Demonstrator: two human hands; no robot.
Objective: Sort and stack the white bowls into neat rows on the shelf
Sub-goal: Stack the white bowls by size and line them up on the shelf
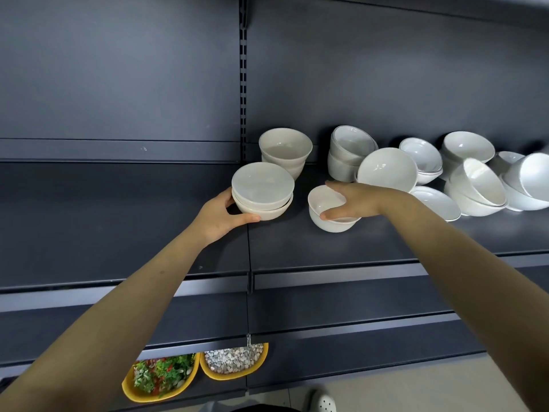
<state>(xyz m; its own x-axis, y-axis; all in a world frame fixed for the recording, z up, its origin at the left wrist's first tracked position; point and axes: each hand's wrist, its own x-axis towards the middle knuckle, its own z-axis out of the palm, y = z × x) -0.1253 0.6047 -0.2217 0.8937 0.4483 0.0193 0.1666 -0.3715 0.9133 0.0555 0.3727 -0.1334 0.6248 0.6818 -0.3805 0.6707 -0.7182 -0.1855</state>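
Observation:
On the dark grey shelf (297, 248) stands a stack of two shallow white bowls (262, 190). My left hand (221, 217) grips its lower left side, thumb under the base. My right hand (352, 202) grips a single small white bowl (325, 206) from above, fingers over the far rim and thumb on the near rim. Behind stands a stack of taller bowls (285, 150). Further right lie several white bowls in loose, tilted piles (386, 169), some on their sides.
A flat white saucer (436, 202) lies just right of my right wrist. The shelf's back panel and slotted upright (243, 84) rise behind. Two yellow trays with greenery (160, 379) and pebbles (234, 359) sit on a lower shelf.

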